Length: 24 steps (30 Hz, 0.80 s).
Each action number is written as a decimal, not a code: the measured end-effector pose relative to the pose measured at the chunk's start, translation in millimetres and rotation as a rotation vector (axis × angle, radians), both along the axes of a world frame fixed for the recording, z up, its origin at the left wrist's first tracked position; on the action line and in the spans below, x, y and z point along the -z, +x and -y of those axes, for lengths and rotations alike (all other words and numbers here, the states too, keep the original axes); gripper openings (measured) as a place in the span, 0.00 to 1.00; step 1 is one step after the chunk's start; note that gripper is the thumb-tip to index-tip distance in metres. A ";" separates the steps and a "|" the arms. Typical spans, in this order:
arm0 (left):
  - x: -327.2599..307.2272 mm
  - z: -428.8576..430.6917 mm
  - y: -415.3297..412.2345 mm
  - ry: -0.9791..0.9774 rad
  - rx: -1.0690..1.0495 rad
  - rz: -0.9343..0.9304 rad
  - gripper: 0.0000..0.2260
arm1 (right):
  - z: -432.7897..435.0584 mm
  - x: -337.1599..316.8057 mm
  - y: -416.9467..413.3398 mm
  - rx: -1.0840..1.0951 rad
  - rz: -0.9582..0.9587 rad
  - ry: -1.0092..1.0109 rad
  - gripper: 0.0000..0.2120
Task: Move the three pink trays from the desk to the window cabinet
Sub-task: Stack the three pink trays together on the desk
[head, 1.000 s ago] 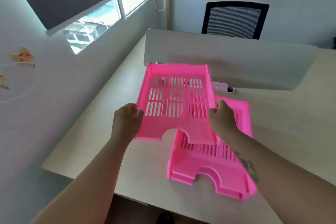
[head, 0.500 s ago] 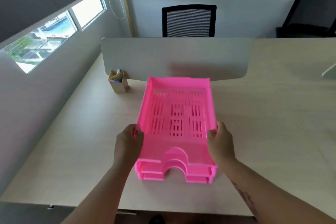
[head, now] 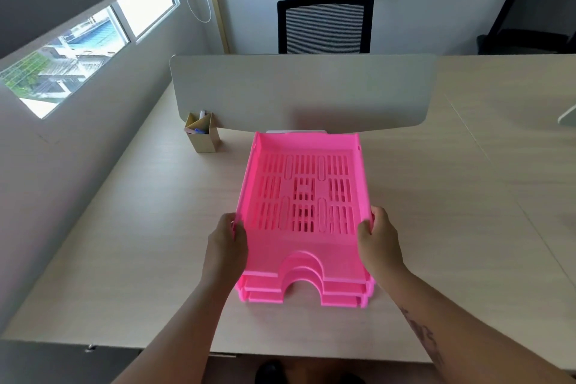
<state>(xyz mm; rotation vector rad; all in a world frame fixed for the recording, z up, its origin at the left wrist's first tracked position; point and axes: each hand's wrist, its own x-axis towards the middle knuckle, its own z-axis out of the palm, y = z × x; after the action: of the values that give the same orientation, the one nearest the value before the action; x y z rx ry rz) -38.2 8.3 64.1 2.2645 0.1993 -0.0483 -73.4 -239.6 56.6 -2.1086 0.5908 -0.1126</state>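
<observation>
A pale wood tabletop [head: 436, 227] is backed by a grey divider panel [head: 299, 90]; daylight is admitted through a window [head: 78, 50], and two black mesh chairs [head: 324, 25] are seen behind.

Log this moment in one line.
trays: stacked on desk | left hand: grips left edge | right hand: grips right edge | cabinet: unseen

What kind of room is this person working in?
Most likely an office. A long desk carries a divider screen with a mesh office chair beyond it, a pen holder stands nearby, and both hands grip stacked pink trays.
</observation>
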 end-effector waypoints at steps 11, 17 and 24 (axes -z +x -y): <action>12.6 -12.9 -3.4 -0.049 0.078 -0.039 0.07 | -0.1 0.3 -0.4 0.013 -0.048 0.011 0.14; 29.1 -18.7 -18.6 -0.243 0.083 -0.095 0.14 | -7.3 -4.7 -13.5 0.050 -0.037 0.032 0.16; 50.4 -25.8 -35.0 -0.323 0.083 -0.136 0.13 | -22.8 4.6 -34.6 0.196 -0.059 0.109 0.17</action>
<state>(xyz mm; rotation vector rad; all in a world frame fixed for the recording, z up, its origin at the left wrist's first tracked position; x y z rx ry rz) -73.2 34.1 13.7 1.9470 0.1562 -0.2606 -108.1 -216.8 52.0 -1.9509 0.8200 -0.1257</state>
